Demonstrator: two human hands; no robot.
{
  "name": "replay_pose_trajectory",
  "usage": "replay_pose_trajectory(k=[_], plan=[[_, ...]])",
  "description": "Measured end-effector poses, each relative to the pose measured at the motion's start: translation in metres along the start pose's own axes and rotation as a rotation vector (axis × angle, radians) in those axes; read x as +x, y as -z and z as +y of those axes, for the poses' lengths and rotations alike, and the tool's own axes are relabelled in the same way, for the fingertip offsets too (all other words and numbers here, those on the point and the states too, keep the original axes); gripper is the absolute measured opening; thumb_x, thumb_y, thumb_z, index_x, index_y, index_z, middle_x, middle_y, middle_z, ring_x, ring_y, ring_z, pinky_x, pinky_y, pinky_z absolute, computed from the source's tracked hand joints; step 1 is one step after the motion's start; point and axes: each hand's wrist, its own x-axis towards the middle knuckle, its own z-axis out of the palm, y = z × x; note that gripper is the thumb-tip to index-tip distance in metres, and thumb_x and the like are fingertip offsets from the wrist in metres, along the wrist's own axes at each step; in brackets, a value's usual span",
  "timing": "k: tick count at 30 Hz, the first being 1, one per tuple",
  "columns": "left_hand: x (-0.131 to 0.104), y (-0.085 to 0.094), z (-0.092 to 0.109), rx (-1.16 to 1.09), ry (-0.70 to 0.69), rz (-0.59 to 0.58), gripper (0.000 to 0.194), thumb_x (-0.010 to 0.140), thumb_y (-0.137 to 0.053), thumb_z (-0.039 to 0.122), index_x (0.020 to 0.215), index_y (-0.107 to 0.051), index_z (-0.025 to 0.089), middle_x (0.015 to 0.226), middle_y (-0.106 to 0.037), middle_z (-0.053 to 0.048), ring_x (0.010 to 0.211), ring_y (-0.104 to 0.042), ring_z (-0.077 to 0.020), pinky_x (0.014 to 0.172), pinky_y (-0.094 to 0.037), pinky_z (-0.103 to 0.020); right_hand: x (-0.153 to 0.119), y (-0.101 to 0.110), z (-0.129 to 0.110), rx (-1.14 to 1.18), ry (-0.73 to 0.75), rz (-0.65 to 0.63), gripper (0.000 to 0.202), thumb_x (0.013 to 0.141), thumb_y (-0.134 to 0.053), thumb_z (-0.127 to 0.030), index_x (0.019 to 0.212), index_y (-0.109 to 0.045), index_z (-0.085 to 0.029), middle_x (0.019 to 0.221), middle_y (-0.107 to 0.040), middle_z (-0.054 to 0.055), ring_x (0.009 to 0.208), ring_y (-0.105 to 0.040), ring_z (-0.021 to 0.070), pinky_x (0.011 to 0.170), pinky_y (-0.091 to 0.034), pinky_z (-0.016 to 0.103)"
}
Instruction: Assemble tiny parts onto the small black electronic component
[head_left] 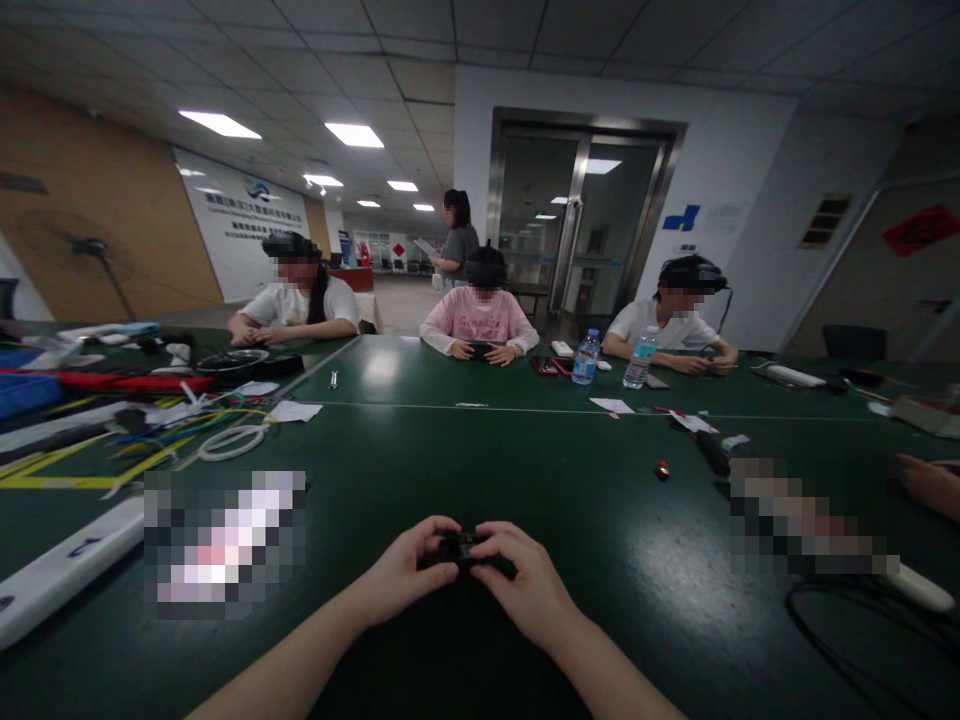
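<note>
Just above the near middle of the dark green table (420,470), both my hands hold one small black object (465,546). Its kind cannot be made out, since my fingers cover much of it. My left hand (409,570) grips its left end, thumb below and fingers curled over the top. On the other end, my right hand (521,580) pinches it between thumb and fingertips. The two hands nearly meet at the object.
To the left lie a white power strip (71,565), a coiled white cable (232,442) and tangled wires. Right of centre are a small red item (661,469), water bottles (586,357) and a black cable (847,640). Several people sit across the table; another person's hand (930,485) rests at far right.
</note>
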Motion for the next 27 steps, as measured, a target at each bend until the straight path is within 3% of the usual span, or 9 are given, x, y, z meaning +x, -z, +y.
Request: replay_pose_trajectory(k=[19, 24, 27], plan=[[0.002, 0.001, -0.007, -0.001, -0.032, 0.002, 0.037, 0.077, -0.063, 0.026, 0.11, -0.045, 0.021, 0.088, -0.06, 0.001, 0.08, -0.057, -0.0161, 0.071, -0.043, -0.029, 0.001, -0.001, 0.001, -0.09, -0.004, -0.023, 0.013, 0.077, -0.061, -0.021, 0.088, -0.065, -0.026, 0.112, -0.056, 0.001, 0.107, -0.054, 0.0193, 0.093, -0.042, 0.037], [0.003, -0.001, -0.01, 0.055, -0.075, 0.012, 0.038, 0.079, -0.06, 0.026, 0.113, -0.044, 0.022, 0.099, -0.06, -0.003, 0.094, -0.057, -0.0203, 0.082, -0.043, -0.035, 0.001, -0.001, 0.004, -0.118, -0.023, -0.022, 0.014, 0.076, -0.061, -0.019, 0.087, -0.065, -0.026, 0.114, -0.056, 0.002, 0.109, -0.053, 0.02, 0.095, -0.041, 0.037], [0.003, -0.002, -0.01, 0.204, -0.081, 0.088, 0.04, 0.077, -0.059, 0.021, 0.115, -0.045, 0.023, 0.109, -0.058, -0.004, 0.103, -0.054, -0.0214, 0.091, -0.041, -0.037, 0.002, -0.001, 0.007, -0.125, -0.043, -0.01, 0.015, 0.076, -0.06, -0.017, 0.087, -0.065, -0.026, 0.115, -0.056, 0.001, 0.111, -0.052, 0.0204, 0.095, -0.04, 0.037]])
